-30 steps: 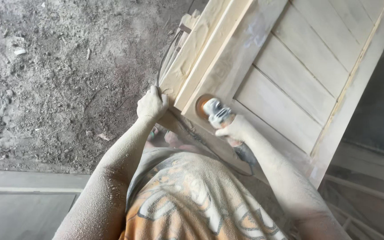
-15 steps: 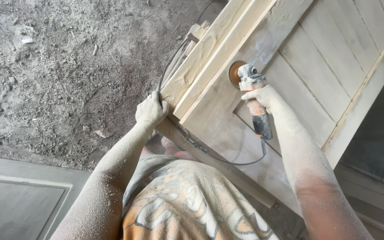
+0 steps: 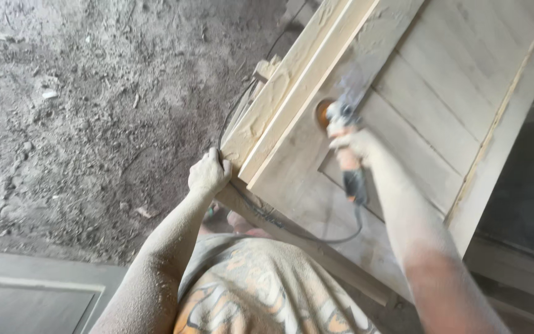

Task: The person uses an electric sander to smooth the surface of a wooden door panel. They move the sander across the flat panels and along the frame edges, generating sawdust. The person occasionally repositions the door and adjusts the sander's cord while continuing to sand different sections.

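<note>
Item: wooden door, pale unfinished timber with vertical panel boards inside a frame, lying flat and slanting across the upper right of our view. Its surface is coated in fine sawdust.

Item: angle grinder, orange and grey body with an orange sanding disc at its head. The disc sits against the door's frame piece, just beside the corner of the recessed panel. The tool is blurred, so finer detail cannot be told.

Item: right hand, dust-covered, fingers wrapped closed around the grinder's body behind the head.

Item: left hand, also dusted white, fingers curled shut over the near corner of the door's outer edge, where the stacked frame rails end.

Item: black power cord, running from the grinder's tail in a loop along the door's lower edge and close to our torso; a further length rises past the left hand beside the rails.

Item: shirt, grey with orange pattern, powdered with dust, at the bottom centre.

Item: floor, bare earth strewn with sawdust and chips, to the left of the door.

Item: second panelled door, grey in shade, lying at the lower left corner.
</note>
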